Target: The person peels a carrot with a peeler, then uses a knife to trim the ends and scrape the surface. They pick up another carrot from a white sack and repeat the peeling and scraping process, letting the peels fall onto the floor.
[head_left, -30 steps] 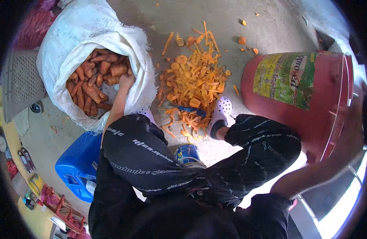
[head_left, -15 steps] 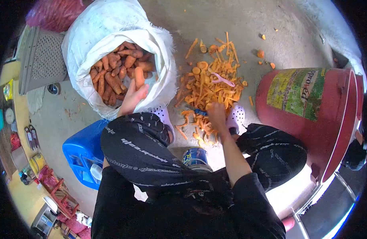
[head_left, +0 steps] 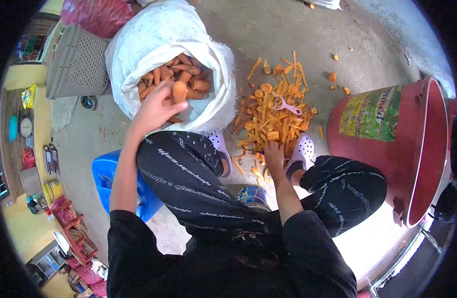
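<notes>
My left hand (head_left: 158,108) is closed around a carrot (head_left: 179,91), its blunt end upward, over the mouth of a white woven sack (head_left: 219,84). Inside the sack lie many unpeeled carrots (head_left: 183,69), partly hidden by that hand. On the floor between my feet, my right hand (head_left: 274,156) has its fingers curled down at the near edge of a heap of carrot peelings (head_left: 273,107); what they hold is hidden. A thin dark strip shows just left of them. Just beyond the fingertips is a cut carrot piece (head_left: 273,135). A pink peeler (head_left: 288,106) rests on the heap.
At right a large red bucket (head_left: 382,154) lies tipped on its side. A blue jerrycan (head_left: 102,174) stands by my left leg, and a small blue tub (head_left: 252,194) between my legs. A grey perforated basket (head_left: 87,62) is beside the sack. Carrot scraps (head_left: 332,77) dot the floor.
My left hand has moved up and further over the sack with the carrot. My right hand has shifted slightly down in view, and the blue object beside it no longer shows. The view has shifted.
</notes>
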{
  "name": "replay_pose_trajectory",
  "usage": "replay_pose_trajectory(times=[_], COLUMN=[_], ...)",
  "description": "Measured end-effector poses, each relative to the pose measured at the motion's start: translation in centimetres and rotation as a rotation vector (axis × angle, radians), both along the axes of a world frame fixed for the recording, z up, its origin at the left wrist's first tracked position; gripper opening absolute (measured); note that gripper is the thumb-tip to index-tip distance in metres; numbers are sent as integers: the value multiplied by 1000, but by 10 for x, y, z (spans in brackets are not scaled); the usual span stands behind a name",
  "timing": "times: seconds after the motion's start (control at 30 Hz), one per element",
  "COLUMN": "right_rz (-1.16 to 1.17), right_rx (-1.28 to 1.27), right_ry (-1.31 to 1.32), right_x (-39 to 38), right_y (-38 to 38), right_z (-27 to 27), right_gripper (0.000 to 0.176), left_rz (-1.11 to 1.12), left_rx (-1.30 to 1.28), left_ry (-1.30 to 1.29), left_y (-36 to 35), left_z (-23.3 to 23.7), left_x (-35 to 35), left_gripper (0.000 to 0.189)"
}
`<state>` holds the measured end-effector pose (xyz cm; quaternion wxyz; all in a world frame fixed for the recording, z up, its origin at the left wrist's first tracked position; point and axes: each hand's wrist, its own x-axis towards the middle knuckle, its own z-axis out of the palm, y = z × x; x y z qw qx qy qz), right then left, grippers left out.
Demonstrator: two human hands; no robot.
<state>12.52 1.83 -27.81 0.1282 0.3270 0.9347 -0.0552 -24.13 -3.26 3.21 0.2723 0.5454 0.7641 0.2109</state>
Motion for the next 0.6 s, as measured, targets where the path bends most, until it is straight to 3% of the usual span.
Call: replay_pose_trajectory(times=[0.03,0.13,0.23,0.3,0.33,0.37,0.43,0.53,0.6], right_rz=[-16,-391,-360,-416,-414,-410,-225,-85,-227], right_rx=[-140,-699,-840,-367,-515,-665,-717,-516,-774], right_ry=[-80,-39,412,641,650,657,630,666,716], right_x=[-2,-16,-27,-46,-55,-60,-59,-44,-28], right_y=[0,11,41,62,84,105,124,141,134], right_z=[6,16,45,59,85,131,248,286,315], right_gripper=[20,32,40,34,34,35,34,31,24], left_rz=[-1,84,36,-6,-90,-23,48,182,237], left_rx=[23,-7,70,204,305,238,200,283,448], left_ry=[19,-160,-148,-67,-66,-137,-243,-240,-163], left_y=[2,11,22,27,30,33,34,36,38], left_z=[7,31,56,57,52,49,35,1,-23], left_x=[3,22,59,90,104,120,147,180,194], left_gripper=[42,40,34,32,34,30,25,19,18])
